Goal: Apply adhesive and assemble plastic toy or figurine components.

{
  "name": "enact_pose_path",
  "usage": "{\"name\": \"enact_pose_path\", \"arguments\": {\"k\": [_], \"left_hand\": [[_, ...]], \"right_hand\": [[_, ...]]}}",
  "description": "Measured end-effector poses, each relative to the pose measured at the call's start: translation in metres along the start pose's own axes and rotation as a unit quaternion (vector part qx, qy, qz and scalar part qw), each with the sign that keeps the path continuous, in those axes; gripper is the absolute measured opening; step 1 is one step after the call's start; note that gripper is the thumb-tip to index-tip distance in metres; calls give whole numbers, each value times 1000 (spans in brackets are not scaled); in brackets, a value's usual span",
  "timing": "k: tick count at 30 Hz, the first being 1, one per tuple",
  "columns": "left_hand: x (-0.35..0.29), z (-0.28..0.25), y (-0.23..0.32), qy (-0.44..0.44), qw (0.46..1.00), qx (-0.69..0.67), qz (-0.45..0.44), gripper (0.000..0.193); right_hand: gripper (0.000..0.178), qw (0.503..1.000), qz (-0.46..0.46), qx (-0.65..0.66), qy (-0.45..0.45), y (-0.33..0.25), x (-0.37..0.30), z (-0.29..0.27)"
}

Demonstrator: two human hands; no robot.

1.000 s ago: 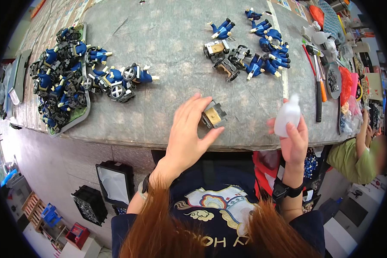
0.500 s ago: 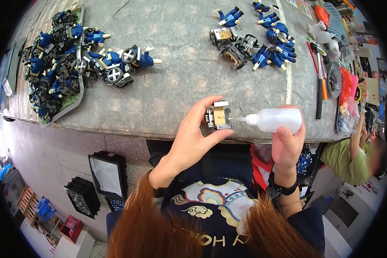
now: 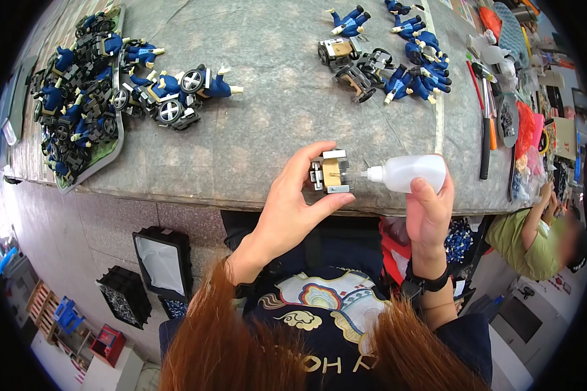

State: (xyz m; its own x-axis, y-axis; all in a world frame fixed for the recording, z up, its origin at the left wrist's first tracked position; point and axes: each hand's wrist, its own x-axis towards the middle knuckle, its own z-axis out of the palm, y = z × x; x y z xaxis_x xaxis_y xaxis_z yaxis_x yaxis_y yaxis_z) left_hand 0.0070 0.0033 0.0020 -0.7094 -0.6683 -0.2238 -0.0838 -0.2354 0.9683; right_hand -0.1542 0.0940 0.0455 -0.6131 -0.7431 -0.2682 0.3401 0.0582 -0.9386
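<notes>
My left hand (image 3: 287, 212) grips a small toy wheelchair body (image 3: 334, 171) between thumb and fingers, just above the table's near edge. It has a tan seat with grey and black parts. A translucent white squeeze bottle (image 3: 416, 173) lies sideways in my right hand (image 3: 429, 218), my thumb on its near side. Its thin nozzle points left at the wheelchair's tan seat. Whether the tip touches the part, I cannot tell. Beyond, at the right, lie more toy wheelchairs (image 3: 338, 49) and several toy figures (image 3: 398, 83) in blue.
At the far left, a tray (image 3: 115, 151) is heaped with wheelchairs carrying blue figures; a few more (image 3: 176, 98) lie beside it. Hand tools, including a hammer (image 3: 485, 146), lie on the right. Black crates (image 3: 163, 260) stand on the floor. A person in green (image 3: 525, 244) sits at the right.
My right hand and the squeeze bottle have shifted slightly left, bringing the nozzle further over the wheelchair body. My left hand has hardly moved.
</notes>
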Motion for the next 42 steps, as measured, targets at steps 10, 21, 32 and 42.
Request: {"name": "enact_pose_path", "arguments": {"k": [10, 21, 32, 42], "left_hand": [[0, -1, 2, 3, 1000, -4, -2, 59], [-1, -1, 0, 8, 1000, 5, 11, 59], [-3, 0, -1, 4, 1000, 25, 8, 59], [1, -1, 3, 19, 999, -34, 4, 60]], "right_hand": [[30, 1000, 13, 14, -12, 1, 0, -1], [31, 999, 15, 27, 14, 0, -1, -1], [29, 999, 26, 28, -10, -3, -6, -1], [38, 975, 1, 217, -52, -9, 12, -56]]}}
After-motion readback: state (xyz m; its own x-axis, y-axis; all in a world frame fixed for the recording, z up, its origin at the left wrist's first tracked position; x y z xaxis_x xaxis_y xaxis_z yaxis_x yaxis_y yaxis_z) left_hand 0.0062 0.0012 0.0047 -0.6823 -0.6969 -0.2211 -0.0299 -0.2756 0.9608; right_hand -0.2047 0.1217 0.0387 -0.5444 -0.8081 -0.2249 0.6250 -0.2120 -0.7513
